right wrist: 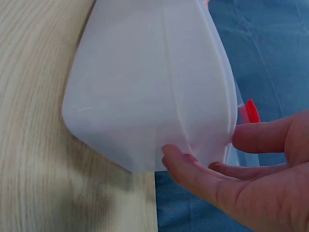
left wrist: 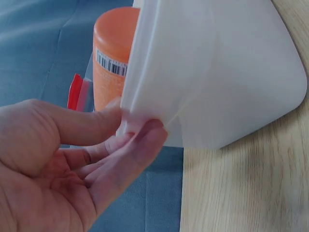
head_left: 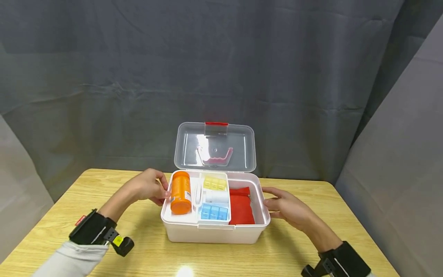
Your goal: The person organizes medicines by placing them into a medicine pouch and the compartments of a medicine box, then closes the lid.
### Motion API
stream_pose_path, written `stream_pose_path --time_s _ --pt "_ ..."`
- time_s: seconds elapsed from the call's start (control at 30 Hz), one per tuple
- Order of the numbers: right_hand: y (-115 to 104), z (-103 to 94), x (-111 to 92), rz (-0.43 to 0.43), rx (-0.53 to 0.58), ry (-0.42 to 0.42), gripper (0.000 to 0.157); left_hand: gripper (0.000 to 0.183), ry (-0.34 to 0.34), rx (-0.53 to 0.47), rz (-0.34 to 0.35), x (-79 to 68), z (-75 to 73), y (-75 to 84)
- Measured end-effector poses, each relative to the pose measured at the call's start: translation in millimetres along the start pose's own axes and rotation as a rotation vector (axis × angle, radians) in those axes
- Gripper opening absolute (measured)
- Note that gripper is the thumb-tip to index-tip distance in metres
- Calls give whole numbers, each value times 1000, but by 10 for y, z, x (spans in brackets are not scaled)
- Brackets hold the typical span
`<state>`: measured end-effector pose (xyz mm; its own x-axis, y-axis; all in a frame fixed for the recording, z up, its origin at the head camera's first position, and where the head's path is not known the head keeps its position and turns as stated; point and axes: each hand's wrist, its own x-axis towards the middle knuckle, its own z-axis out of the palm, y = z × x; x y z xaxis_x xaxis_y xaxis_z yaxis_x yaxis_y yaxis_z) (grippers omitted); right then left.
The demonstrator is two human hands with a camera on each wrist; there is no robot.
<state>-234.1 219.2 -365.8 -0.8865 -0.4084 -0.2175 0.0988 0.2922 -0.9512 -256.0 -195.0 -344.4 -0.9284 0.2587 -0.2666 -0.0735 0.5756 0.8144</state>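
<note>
A white plastic storage box (head_left: 214,234) sits on the table with its clear lid (head_left: 238,144) tilted up behind it. On the box's left side my left hand (head_left: 152,186) pinches the rim (left wrist: 145,72), thumb on the edge and a finger beneath. My right hand (head_left: 288,206) holds the opposite rim, its thumb at the edge and fingertips against the outer wall (right wrist: 130,87). Inside the box, an orange bottle (head_left: 180,194) lies on a white tray (head_left: 196,221) at left. Beside it are a yellow pill case (head_left: 214,183), a white roll (head_left: 217,197) and a blue pill case (head_left: 214,212). A red pouch (head_left: 241,207) lies at right.
The box stands on a light wooden table (head_left: 145,234). Dark grey curtain (head_left: 221,69) hangs behind the table. Pale panels flank it, one at the left and one at the right (head_left: 398,154). Both wrists wear black camera straps (head_left: 91,229).
</note>
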Motion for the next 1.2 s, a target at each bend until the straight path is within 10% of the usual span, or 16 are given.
stream_pose_path --time_s 0.47,1.2 --pt "5 70 0 25 -34 96 60 44 -98 165 37 -141 -81 78" --pt "5 109 37 12 -45 107 60 37 -145 55 -15 -21 -236 30"
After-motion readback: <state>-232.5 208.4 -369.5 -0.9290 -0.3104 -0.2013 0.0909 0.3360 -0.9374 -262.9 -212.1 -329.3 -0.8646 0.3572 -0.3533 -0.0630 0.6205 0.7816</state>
